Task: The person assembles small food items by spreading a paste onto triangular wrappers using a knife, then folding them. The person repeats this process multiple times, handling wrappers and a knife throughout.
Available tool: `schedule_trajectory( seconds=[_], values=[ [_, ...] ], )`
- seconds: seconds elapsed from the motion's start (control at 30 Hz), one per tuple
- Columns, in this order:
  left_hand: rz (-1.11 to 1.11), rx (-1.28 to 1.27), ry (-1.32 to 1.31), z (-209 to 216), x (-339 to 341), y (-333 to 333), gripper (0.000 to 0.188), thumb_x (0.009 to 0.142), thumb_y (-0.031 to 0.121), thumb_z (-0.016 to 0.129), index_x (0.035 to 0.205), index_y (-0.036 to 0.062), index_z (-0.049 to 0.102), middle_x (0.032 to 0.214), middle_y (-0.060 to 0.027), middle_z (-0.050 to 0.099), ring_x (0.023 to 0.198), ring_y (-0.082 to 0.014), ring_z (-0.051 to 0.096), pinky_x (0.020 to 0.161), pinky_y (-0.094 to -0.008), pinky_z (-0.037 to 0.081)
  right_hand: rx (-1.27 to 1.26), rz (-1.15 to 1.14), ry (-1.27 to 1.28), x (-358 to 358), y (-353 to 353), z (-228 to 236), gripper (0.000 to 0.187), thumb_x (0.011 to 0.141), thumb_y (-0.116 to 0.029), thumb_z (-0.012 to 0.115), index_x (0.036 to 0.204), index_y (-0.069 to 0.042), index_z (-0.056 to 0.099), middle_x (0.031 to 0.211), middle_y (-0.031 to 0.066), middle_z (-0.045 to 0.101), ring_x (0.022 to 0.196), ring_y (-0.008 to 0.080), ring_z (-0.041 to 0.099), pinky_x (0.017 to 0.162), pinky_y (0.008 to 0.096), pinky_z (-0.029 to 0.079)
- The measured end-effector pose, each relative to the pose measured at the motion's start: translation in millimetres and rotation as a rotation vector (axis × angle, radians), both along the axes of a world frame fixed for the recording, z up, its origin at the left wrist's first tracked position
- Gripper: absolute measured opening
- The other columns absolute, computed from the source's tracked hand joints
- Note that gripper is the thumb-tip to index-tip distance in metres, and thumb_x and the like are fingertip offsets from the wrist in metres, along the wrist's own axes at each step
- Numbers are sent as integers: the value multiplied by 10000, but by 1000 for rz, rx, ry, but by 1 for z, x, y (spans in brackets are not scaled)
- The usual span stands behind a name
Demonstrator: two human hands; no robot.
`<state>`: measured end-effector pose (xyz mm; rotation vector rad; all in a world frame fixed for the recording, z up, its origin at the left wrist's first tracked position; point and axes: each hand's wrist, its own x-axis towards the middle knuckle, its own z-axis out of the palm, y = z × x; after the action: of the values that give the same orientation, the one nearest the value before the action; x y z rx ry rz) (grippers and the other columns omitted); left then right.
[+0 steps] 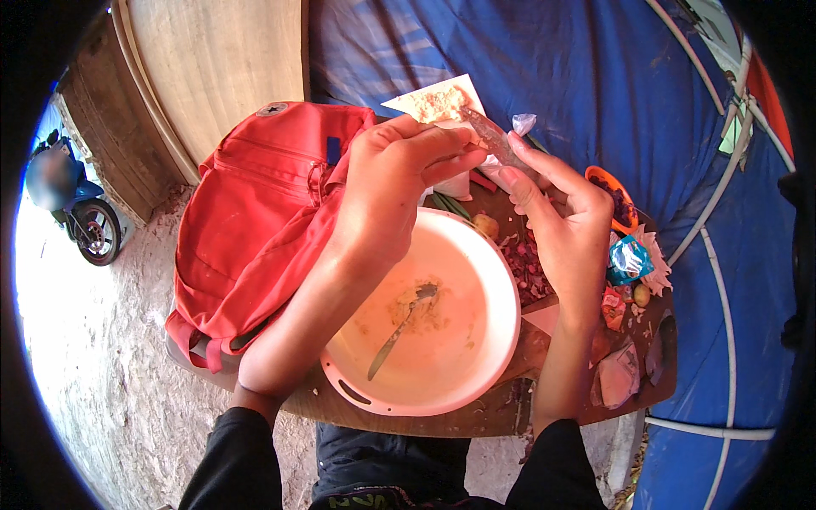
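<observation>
Both my hands are raised beyond the white basin (pixel 501 255). In my right hand (pixel 571 229), thumb and fingers close on a long, narrow, greyish strip (pixel 491 136). It looks blade-like, but I cannot tell its kind. My left hand (pixel 387 174) has its fingers bent together toward the strip, with the tips beside it; what they pinch, if anything, is hidden. Below them, a metal spoon (pixel 393 340) leans inside the basin amid pale, wet residue. Behind the hands, a pale crumbly heap (pixel 438 104) lies on white paper (pixel 463 87).
A red backpack (pixel 246 212) covers the table's left side. Chopped purplish pieces (pixel 529 272), an orange bowl (pixel 631 223), a blue packet (pixel 629 259) and a pinkish packet (pixel 619 376) crowd the right. Blue sheeting (pixel 578 51) hangs behind; a motorbike (pixel 76 200) stands far left.
</observation>
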<state>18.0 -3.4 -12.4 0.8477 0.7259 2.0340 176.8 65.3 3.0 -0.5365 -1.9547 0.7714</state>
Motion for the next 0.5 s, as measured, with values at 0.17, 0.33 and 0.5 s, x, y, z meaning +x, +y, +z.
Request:
schedule_trajectory(
  seconds=[0.17, 0.33, 0.5],
  values=[
    [-76, -44, -2, 3, -7, -3, 148, 929, 5, 576, 965, -96, 678, 978, -157, 716, 851, -170, 695, 824, -245, 572, 0, 6, -2, 3, 1, 0, 291, 884, -20, 712, 1170, 30, 703, 1148, 172, 726, 1057, 173, 690, 966, 316, 498],
    [-89, -52, 2, 4, -8, -4, 170, 936, 0, 548, 978, -97, 681, 991, -157, 717, 855, -172, 698, 813, -241, 575, -1, 22, 23, 5, 3, 1, 282, 874, -12, 719, 1154, 26, 712, 1143, 175, 725, 1054, 179, 694, 966, 316, 499],
    [-79, 9, 29, 2, -5, -6, 248, 973, 85, 515, 1069, -103, 645, 1057, -181, 705, 938, -227, 713, 862, -298, 585, -30, 33, -2, 8, 6, 2, 298, 876, -22, 735, 1172, -3, 719, 983, 89, 747, 859, 99, 670, 779, 249, 514]
  ],
)
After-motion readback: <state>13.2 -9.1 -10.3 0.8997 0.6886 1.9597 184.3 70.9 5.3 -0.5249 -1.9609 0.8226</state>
